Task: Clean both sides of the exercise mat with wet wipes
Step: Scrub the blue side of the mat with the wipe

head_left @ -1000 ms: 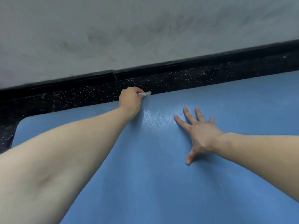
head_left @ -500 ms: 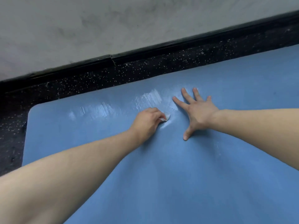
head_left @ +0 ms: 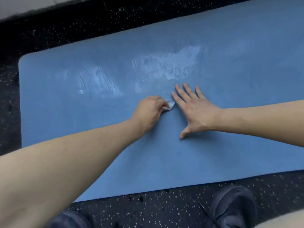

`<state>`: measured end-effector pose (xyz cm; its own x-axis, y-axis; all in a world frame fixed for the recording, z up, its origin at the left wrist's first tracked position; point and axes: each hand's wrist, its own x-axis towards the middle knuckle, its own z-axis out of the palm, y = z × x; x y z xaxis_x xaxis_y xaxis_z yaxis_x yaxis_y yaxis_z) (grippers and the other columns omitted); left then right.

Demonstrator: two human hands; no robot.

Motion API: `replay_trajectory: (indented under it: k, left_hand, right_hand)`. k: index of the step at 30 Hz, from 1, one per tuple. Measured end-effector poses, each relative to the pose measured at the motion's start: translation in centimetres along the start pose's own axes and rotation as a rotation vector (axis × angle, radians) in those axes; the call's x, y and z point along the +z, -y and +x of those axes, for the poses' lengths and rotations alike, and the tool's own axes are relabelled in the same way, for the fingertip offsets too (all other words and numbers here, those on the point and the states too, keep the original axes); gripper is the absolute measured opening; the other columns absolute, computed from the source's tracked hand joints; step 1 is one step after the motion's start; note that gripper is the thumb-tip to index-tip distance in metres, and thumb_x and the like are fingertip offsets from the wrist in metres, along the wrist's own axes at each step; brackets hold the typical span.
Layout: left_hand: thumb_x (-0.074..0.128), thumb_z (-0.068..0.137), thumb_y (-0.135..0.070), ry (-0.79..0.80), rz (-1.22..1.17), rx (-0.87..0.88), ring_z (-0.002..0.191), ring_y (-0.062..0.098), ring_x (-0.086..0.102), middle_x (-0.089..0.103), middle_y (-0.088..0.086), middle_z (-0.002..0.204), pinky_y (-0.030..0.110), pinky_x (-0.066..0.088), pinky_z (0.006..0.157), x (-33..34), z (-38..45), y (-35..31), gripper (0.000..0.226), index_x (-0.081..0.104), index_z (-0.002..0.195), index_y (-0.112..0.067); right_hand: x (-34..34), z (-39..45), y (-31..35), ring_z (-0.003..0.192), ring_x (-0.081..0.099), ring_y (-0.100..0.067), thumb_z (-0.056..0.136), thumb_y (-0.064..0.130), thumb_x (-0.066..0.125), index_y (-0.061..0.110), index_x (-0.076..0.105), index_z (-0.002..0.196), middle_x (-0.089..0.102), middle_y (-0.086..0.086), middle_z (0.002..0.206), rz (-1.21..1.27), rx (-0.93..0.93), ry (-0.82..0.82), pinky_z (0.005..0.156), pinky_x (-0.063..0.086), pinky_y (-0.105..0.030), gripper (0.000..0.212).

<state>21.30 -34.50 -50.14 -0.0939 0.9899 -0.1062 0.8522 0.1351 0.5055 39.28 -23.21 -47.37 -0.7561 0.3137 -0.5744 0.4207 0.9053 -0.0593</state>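
A blue exercise mat [head_left: 102, 155] lies flat on the floor and fills most of the view. Wet, shiny streaks [head_left: 172, 66] cross its far half. My left hand [head_left: 148, 111] grips a small crumpled white wet wipe [head_left: 169, 104] against the mat near its middle; only a bit of the wipe shows past the fingers. My right hand [head_left: 195, 109] lies flat on the mat just right of the wipe, fingers straight and spread, thumb out toward me.
Black speckled flooring [head_left: 49, 30] surrounds the mat. A dark baseboard and a pale wall [head_left: 24, 5] run along the far edge. My two dark shoes [head_left: 233, 209] stand on the floor at the mat's near edge.
My left hand has drawn the wipe from the mat's far edge back toward me, to the mat's middle, leaving wet streaks. The right hand stays flat. The view has tilted down.
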Motion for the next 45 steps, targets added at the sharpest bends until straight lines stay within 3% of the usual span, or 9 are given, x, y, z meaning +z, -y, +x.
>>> replay_trajectory:
  k: [5, 10, 19, 26, 30, 36, 39, 41, 45]
  left_hand:
    - [0.063, 0.088, -0.015, 0.194, -0.055, 0.098, 0.085, 0.031, 0.067, 0.07, 0.006, 0.09, 0.034, 0.052, 0.076, 1.6, -5.5, -1.8, 0.014, 0.076, 0.093, -0.015]
    - [0.063, 0.093, -0.018, -0.052, -0.024, -0.181, 0.092, 0.027, 0.066, 0.07, 0.005, 0.096, 0.028, 0.044, 0.083, 1.5, -3.7, -1.5, 0.015, 0.077, 0.099, -0.018]
    - [0.056, 0.101, -0.022, 0.157, -0.174, 0.089, 0.083, 0.022, 0.058, 0.066, -0.005, 0.099, 0.038, 0.054, 0.068, 8.4, -17.6, -7.6, 0.013, 0.069, 0.099, -0.024]
    - [0.053, 0.099, -0.021, 0.255, -0.259, 0.115, 0.087, 0.018, 0.058, 0.062, -0.005, 0.099, 0.035, 0.054, 0.075, 8.0, -18.6, -8.1, 0.019, 0.071, 0.1, -0.023]
    - [0.059, 0.093, -0.025, 0.05, -0.326, -0.077, 0.089, 0.004, 0.06, 0.063, -0.009, 0.102, 0.012, 0.046, 0.082, 3.7, -11.6, -4.9, 0.016, 0.074, 0.097, -0.026]
    - [0.07, 0.092, -0.029, -0.373, -0.182, -0.444, 0.088, 0.01, 0.064, 0.068, -0.013, 0.089, 0.021, 0.049, 0.085, -7.8, 11.3, 5.2, 0.019, 0.073, 0.11, -0.025]
    - [0.072, 0.086, -0.05, -0.405, -0.184, -0.551, 0.071, 0.01, 0.056, 0.072, -0.007, 0.089, 0.021, 0.048, 0.07, -11.2, 19.3, 8.5, 0.027, 0.078, 0.104, -0.031]
    - [0.071, 0.087, -0.044, -0.344, -0.174, -0.572, 0.058, 0.013, 0.049, 0.072, -0.001, 0.084, 0.019, 0.044, 0.06, -11.2, 22.3, 8.9, 0.015, 0.079, 0.092, -0.034]
    - [0.059, 0.097, -0.034, -0.344, -0.005, -0.492, 0.084, 0.016, 0.06, 0.072, 0.0, 0.094, 0.025, 0.045, 0.075, -9.0, 24.1, 8.4, 0.022, 0.079, 0.102, -0.025]
  right_hand:
    - [3.0, -3.7, 1.9, 0.159, -0.018, -0.043, 0.051, 0.099, 0.065, 0.012, -0.006, 0.168, -0.021, -0.02, 0.172, -0.04, -0.095, 0.043, 0.128, 0.003, -0.064, 0.162]
    - [6.3, -8.4, 2.9, 0.158, -0.02, -0.046, 0.059, 0.095, 0.066, 0.016, -0.01, 0.168, -0.026, -0.019, 0.171, -0.138, -0.202, 0.067, 0.123, 0.001, -0.073, 0.155]
    - [8.1, -9.2, 1.6, 0.156, -0.025, -0.047, 0.066, 0.096, 0.06, 0.017, -0.016, 0.166, -0.03, -0.02, 0.17, -0.191, -0.258, 0.04, 0.122, -0.002, -0.074, 0.149]
    - [8.1, -9.1, 1.0, 0.161, -0.009, -0.043, 0.071, 0.095, 0.055, 0.013, 0.013, 0.169, -0.008, -0.02, 0.175, -0.067, -0.347, -0.042, 0.126, 0.007, -0.07, 0.134]
    - [3.9, -3.3, -2.1, 0.162, -0.013, -0.037, 0.07, 0.1, 0.049, 0.021, 0.004, 0.169, -0.017, -0.014, 0.175, 0.096, -0.152, -0.091, 0.129, 0.009, -0.063, 0.134]
    - [-5.2, 6.9, -11.2, 0.161, -0.02, -0.031, 0.044, 0.104, 0.063, 0.029, -0.017, 0.165, -0.025, -0.003, 0.173, 0.104, 0.084, -0.074, 0.127, 0.003, -0.067, 0.162]
    - [-5.0, 8.2, -12.3, 0.159, -0.027, -0.026, 0.04, 0.103, 0.064, 0.033, -0.022, 0.163, -0.031, 0.004, 0.171, 0.114, 0.108, -0.066, 0.126, -0.001, -0.069, 0.166]
    - [-4.4, 8.5, -12.4, 0.158, -0.029, -0.025, 0.039, 0.104, 0.064, 0.035, -0.023, 0.163, -0.033, 0.005, 0.171, 0.132, 0.109, -0.081, 0.126, -0.003, -0.068, 0.166]
    - [-4.2, 9.0, -12.7, 0.158, -0.03, -0.025, 0.04, 0.103, 0.065, 0.036, -0.024, 0.163, -0.034, 0.006, 0.17, 0.151, 0.113, -0.103, 0.126, -0.004, -0.067, 0.166]
